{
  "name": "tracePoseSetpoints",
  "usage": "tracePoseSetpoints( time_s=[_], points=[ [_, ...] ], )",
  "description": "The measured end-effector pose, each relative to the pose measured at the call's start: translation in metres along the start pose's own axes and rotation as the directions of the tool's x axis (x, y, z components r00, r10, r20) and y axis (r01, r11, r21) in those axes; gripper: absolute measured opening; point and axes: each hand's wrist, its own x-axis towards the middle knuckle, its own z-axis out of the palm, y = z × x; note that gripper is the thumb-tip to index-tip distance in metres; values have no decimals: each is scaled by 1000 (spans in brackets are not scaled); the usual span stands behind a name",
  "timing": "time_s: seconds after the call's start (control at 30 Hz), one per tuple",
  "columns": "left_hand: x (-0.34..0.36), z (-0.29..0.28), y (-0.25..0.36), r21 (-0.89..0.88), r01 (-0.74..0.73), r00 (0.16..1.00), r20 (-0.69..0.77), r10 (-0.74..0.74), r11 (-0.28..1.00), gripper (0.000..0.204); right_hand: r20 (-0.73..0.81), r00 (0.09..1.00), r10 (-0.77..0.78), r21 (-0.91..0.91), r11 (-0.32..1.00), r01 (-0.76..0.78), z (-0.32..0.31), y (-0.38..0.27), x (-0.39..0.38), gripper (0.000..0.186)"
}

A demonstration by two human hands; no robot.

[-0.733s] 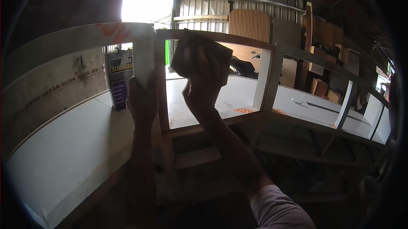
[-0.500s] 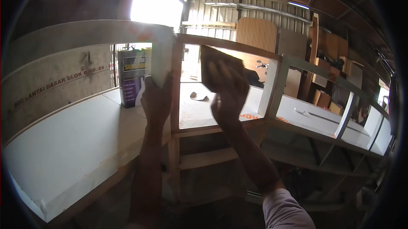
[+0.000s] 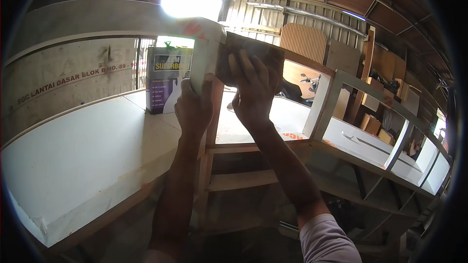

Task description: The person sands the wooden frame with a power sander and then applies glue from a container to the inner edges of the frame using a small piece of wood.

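My left hand (image 3: 194, 109) is closed around the pale upright post (image 3: 200, 60) of a wooden frame, below its top corner. In my right hand (image 3: 256, 90) is a dark brown, flat wooden block (image 3: 272, 65), its fingers laid over the near face and thumb underneath. The block's left end lies against the post's right side near the top, covering part of the brown top rail (image 3: 308, 61). Whether it presses on the wood cannot be made out. Behind the post, a purple and dark rectangular can (image 3: 161, 85) stands on the white panel (image 3: 92, 151).
More frame openings run off to the right, with a white divider (image 3: 399, 143) and a pale shelf. A printed board (image 3: 73, 75) stands at the back left. Farther off are a motorcycle (image 3: 307, 85), a ribbed panel (image 3: 302, 41) and leaning boards.
My right hand has brought the block left, from within the opening to the post's upper end. My left hand stays on the post. The whole view has shifted a little.
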Motion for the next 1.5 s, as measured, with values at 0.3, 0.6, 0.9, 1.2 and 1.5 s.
tracePoseSetpoints(
  time_s=[0.3,0.6,0.9,1.2,1.5],
  points=[
    [-2,3,2,-34,2,1000,-17,-3,999,71,125,986,-111,25,994,109,-18,19,7,64],
    [1,0,-3,-10,-6,1000,-2,6,1000,72,-5,994,-112,5,994,112,-84,56,-3,58],
    [-1,10,-18,251,-289,951,-40,308,924,46,-274,955,117,-66,988,-140,-30,74,-35,50],
    [1,12,-28,303,-323,935,-44,352,897,29,-168,977,133,12,991,-133,-3,9,-17,60],
    [1,8,-5,83,-76,995,-53,80,994,63,-8,1000,-16,33,999,16,-3,8,-1,64]
  ],
)
